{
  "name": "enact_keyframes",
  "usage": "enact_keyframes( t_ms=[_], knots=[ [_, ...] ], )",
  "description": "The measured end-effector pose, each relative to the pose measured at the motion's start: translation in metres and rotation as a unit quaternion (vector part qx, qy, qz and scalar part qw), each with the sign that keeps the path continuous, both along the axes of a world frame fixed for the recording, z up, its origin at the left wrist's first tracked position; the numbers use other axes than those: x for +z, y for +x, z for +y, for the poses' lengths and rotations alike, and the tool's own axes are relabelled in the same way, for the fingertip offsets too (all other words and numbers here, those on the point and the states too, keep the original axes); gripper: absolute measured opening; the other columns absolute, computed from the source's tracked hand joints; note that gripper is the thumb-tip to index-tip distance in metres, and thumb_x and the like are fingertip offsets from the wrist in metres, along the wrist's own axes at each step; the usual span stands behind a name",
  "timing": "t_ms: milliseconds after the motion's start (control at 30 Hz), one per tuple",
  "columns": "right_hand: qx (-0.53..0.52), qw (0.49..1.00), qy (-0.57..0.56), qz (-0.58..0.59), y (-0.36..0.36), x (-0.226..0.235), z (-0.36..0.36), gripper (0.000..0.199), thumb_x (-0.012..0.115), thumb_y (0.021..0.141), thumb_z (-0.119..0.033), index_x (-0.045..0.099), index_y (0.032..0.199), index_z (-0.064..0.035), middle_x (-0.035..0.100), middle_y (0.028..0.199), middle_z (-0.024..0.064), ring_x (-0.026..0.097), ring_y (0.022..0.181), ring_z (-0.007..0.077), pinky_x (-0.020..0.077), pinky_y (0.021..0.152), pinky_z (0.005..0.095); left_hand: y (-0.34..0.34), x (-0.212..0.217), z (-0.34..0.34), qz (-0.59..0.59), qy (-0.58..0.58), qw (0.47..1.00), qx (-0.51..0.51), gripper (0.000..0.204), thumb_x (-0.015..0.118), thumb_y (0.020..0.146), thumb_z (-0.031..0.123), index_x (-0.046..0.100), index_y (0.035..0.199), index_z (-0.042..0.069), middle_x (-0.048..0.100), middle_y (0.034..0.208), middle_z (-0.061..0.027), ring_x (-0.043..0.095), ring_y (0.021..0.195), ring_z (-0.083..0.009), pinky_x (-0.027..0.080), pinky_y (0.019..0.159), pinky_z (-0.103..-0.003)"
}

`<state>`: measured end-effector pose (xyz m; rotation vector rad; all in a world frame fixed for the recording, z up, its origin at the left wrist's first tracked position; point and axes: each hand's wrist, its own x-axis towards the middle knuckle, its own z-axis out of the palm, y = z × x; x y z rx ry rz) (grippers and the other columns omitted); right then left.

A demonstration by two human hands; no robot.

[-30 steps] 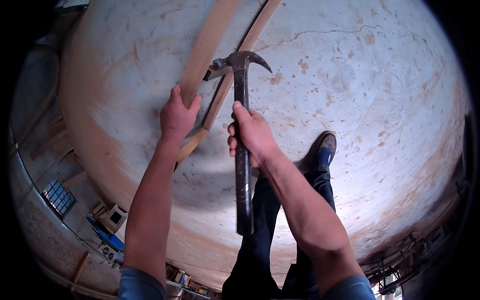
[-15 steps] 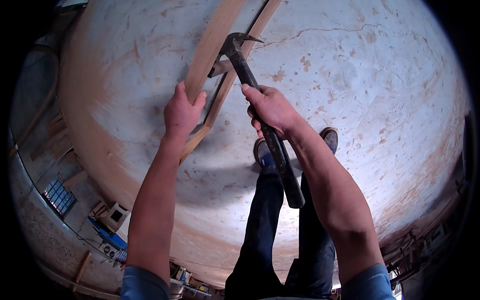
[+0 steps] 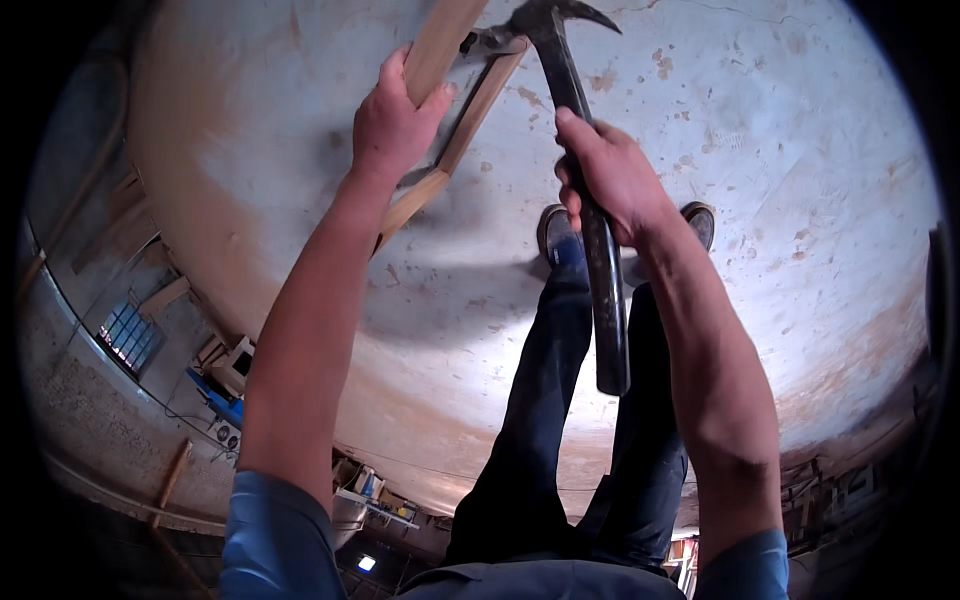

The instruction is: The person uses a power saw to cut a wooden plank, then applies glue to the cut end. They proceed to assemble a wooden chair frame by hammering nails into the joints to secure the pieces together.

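Observation:
My left hand (image 3: 398, 125) is closed around the lower end of a light wooden board (image 3: 440, 50), part of a wooden frame. In my right hand (image 3: 618, 178) is a claw hammer (image 3: 608, 310) with a long black handle, gripped around its middle. The hammer's head is at the top of the view, to the right of the board, its claw pointing right. Close to its striking end is a short crosspiece (image 3: 508, 48), partly blurred. A second, thinner wooden rail (image 3: 480, 112) runs below the board and meets an angled wooden piece (image 3: 412, 208).
The pale, stained concrete floor (image 3: 700, 250) spreads around my shoes (image 3: 556, 235). Toward the left edge are wood offcuts (image 3: 165, 297), a barred window (image 3: 130, 335) and blue equipment (image 3: 215, 398). A cluttered shelf (image 3: 375, 507) shows near the lower edge.
The hammer has swung rightward, its head now farther from the board. My left hand keeps its hold on the board. The whole view has shifted, so floor and feet sit higher.

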<state>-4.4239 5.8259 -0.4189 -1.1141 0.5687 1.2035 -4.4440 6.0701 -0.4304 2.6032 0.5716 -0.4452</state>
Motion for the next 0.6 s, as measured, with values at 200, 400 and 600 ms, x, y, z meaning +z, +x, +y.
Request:
enact_keyframes(
  t_ms=[200, 400, 600],
  knots=[
    [-0.025, 0.99, -0.017, 0.14, -0.084, 0.008, -0.012, 0.04, 0.055, 0.098, -0.041, 0.046, 0.101, -0.0018, 0.05, 0.067, 0.0027, 0.048, 0.042, 0.0104, 0.0442, 0.034, 0.0269, -0.076, -0.005, 0.04, 0.003, -0.021, 0.999, -0.041, 0.073, 0.071, 0.086, 0.028, 0.033, 0.144, 0.004, 0.054, 0.134, -0.02, 0.058, 0.117, -0.0351, 0.048, 0.096, -0.042],
    [-0.028, 0.97, 0.026, 0.241, -0.162, 0.02, 0.02, 0.036, 0.054, 0.1, -0.04, 0.046, 0.103, -0.0054, 0.049, 0.066, 0.0011, 0.047, 0.043, 0.0118, 0.0445, 0.037, 0.0298, -0.139, 0.008, 0.072, 0.066, -0.089, 0.993, 0.037, 0.069, 0.072, 0.086, 0.026, 0.038, 0.141, 0.003, 0.06, 0.126, -0.0206, 0.06, 0.115, -0.0343, 0.048, 0.096, -0.04],
    [0.037, 0.971, 0.052, 0.232, -0.185, 0.002, 0.068, 0.039, 0.052, 0.099, -0.041, 0.048, 0.107, -0.0032, 0.049, 0.068, 0.002, 0.049, 0.044, 0.0121, 0.0456, 0.04, 0.0323, -0.132, 0.005, 0.059, 0.082, -0.026, 0.996, 0.03, 0.057, 0.071, 0.086, 0.03, 0.047, 0.129, 0.001, 0.066, 0.113, -0.0221, 0.065, 0.105, -0.037, 0.051, 0.09, -0.042]
  ],
)
